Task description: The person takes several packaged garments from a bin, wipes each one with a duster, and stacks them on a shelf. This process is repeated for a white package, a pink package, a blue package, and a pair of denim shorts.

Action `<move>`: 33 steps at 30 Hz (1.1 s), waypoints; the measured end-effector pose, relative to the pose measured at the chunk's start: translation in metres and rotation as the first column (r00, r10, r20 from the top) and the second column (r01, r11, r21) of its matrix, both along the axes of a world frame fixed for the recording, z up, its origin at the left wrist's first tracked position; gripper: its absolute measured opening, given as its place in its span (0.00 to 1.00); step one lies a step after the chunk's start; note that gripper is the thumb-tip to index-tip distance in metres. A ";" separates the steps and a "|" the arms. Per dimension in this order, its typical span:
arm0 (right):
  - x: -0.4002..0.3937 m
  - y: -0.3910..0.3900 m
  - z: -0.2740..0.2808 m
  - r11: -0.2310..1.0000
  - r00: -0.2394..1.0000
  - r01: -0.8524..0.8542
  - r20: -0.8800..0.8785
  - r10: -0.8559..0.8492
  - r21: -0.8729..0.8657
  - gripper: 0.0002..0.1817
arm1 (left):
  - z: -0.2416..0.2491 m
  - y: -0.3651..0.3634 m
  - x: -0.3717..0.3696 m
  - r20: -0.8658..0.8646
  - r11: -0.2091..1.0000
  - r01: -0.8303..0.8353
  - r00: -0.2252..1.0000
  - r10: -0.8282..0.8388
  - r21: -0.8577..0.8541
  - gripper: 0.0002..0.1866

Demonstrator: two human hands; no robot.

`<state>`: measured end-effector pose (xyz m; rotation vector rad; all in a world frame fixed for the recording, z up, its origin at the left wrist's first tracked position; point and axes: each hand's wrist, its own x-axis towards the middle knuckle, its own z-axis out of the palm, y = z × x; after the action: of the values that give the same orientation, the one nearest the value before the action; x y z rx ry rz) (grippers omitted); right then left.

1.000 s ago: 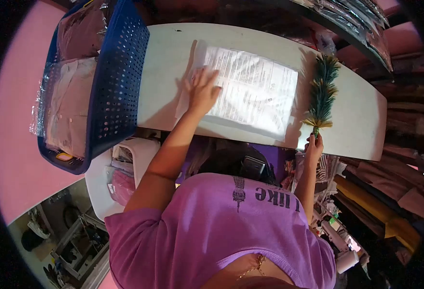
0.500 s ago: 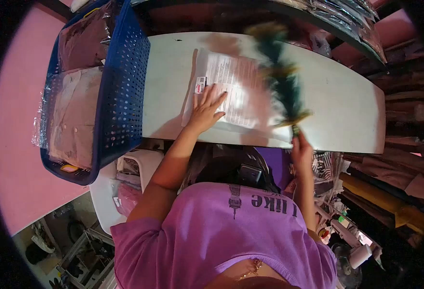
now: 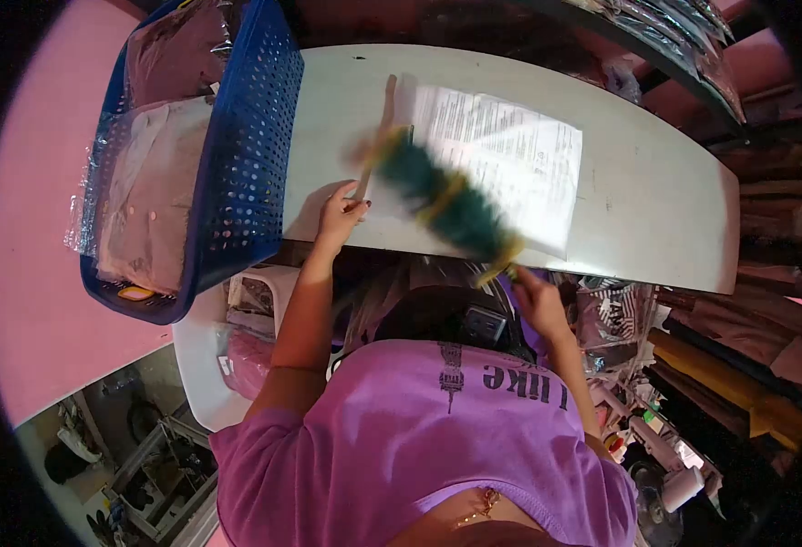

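Observation:
My right hand (image 3: 539, 305) is closed round the handle of a fluffy duster (image 3: 460, 214), dark green with yellow bands and blurred by motion. The duster slants up and left across a flat, clear plastic package (image 3: 533, 173) with a printed white sheet, covering part of its left side. That package lies on the white tabletop (image 3: 656, 201). At its left edge is my left hand (image 3: 339, 219), with thumb and fingers apart beside the plastic.
A blue perforated basket (image 3: 241, 182) with bagged garments (image 3: 150, 196) stands left of the package. Below it is a white plastic bin (image 3: 196, 378) with a pink bag. Wrapped packs (image 3: 665, 41) lie on a shelf at the back right, and folded fabrics (image 3: 720, 365) are stacked at the right.
The duster has swung left across the package, my right hand moving left and slightly down. My left hand has slid off the sheet to the package's left edge. The view has shifted slightly.

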<state>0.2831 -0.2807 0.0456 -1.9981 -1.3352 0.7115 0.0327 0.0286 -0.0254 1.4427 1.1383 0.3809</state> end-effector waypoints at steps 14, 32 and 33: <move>-0.006 0.021 0.049 0.979 0.994 -0.094 0.037 0.102 -0.179 0.24 | 0.019 -0.001 0.010 0.060 0.722 -0.146 0.988 0.144 0.676 0.20; 0.034 0.017 0.069 0.858 0.847 0.490 0.149 -0.510 0.151 0.23 | 0.000 -0.020 0.103 -0.577 0.416 0.615 0.784 -0.229 0.670 0.38; 0.031 0.019 0.072 0.870 0.863 0.464 0.136 -0.487 0.169 0.23 | -0.003 -0.022 0.112 -0.614 0.419 0.629 0.766 -0.190 0.655 0.39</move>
<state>0.3139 -0.2616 0.1173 -2.1968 -0.8853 0.2133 0.1449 0.0070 -0.0287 2.7741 0.8741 0.2159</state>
